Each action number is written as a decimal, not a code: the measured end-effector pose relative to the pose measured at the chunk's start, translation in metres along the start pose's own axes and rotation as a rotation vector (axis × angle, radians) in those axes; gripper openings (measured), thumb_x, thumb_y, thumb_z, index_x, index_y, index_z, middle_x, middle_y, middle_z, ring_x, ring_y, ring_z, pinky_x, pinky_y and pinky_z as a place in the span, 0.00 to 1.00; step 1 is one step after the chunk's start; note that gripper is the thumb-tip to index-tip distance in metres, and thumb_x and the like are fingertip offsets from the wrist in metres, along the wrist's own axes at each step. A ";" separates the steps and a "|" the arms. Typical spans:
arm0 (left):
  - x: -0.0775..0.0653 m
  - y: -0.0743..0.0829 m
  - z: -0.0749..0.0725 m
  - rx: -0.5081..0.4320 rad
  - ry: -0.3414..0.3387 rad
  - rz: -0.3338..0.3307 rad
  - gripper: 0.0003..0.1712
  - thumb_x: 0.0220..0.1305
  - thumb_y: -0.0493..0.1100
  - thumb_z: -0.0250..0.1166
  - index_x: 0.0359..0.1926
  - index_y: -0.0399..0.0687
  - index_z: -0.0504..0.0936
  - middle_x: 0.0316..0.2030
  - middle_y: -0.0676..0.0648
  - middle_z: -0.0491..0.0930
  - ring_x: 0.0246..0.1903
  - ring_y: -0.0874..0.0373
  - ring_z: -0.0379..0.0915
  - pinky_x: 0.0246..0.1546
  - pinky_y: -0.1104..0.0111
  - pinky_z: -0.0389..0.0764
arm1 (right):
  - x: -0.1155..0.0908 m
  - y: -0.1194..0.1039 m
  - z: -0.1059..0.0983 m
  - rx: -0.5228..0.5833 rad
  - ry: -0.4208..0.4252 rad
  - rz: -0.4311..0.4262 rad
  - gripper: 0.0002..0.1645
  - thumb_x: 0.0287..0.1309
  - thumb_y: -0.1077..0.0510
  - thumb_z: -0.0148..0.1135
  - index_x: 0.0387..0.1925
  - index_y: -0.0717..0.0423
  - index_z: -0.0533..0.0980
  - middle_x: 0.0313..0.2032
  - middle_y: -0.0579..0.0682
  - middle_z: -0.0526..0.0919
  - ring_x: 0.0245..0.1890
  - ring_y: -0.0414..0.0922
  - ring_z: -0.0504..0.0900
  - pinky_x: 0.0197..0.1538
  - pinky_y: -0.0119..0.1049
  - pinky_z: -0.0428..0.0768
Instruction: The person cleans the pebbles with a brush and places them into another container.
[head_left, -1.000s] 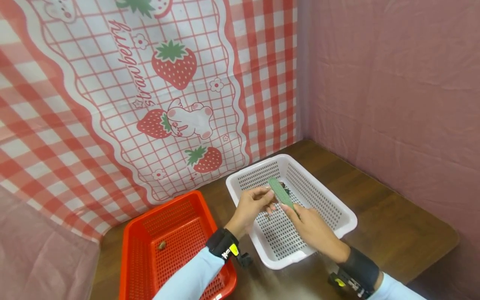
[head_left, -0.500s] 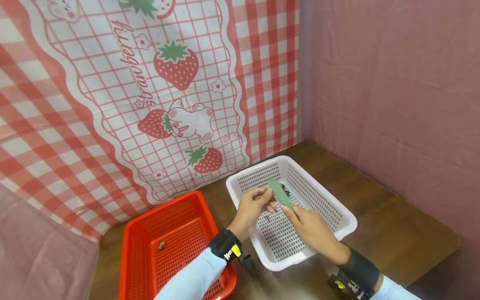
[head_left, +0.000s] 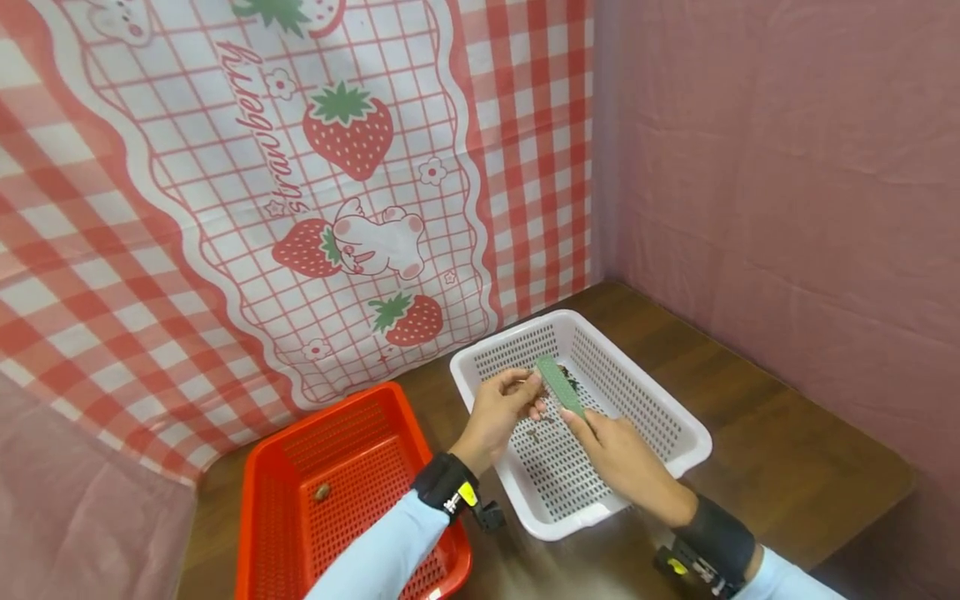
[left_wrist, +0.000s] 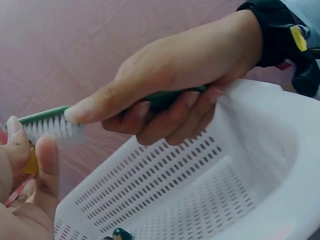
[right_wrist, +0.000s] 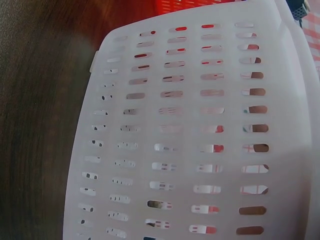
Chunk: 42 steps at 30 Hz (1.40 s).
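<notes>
Green brush (head_left: 560,386) is held above the white basket (head_left: 697,446), its handle gripped by the right hand (head_left: 622,454); over that same basket, the left hand (head_left: 495,412) pinches an amber piece (left_wrist: 31,161) at the bristles (left_wrist: 56,129), seemingly to steady it within reach

The right hand (left_wrist: 165,82) gripped a green brush (left_wrist: 55,129), thumb extended toward its head. Past that thumb, the left hand (left_wrist: 27,217) pinched a small amber-coloured piece (left_wrist: 31,164) just beneath the bristles. Below the right hand sat a white basket (left_wrist: 300,135), a dark green piece (left_wrist: 121,234) inside; behind the hand hung pink cloth (left_wrist: 75,45).
</notes>
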<state>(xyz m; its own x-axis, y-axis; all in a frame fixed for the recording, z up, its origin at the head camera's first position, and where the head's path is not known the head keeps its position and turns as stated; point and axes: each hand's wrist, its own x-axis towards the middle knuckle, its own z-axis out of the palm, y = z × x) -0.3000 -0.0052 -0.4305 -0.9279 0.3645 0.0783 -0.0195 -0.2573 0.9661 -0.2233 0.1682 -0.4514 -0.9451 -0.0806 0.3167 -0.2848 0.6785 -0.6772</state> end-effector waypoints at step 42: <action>-0.003 0.007 -0.002 0.242 -0.219 -0.097 0.17 0.65 0.46 0.63 0.44 0.35 0.82 0.34 0.38 0.83 0.20 0.60 0.76 0.21 0.73 0.79 | -0.002 0.001 0.001 0.009 0.009 -0.012 0.23 0.73 0.42 0.39 0.31 0.49 0.74 0.14 0.40 0.64 0.12 0.35 0.62 0.15 0.31 0.64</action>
<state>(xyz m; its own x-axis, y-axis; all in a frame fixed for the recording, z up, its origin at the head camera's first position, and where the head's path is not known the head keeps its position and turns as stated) -0.2979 -0.0103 -0.4245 -0.8236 0.5672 0.0088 0.0095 -0.0017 1.0000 -0.2220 0.1682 -0.4530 -0.9402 -0.0820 0.3307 -0.2974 0.6711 -0.6791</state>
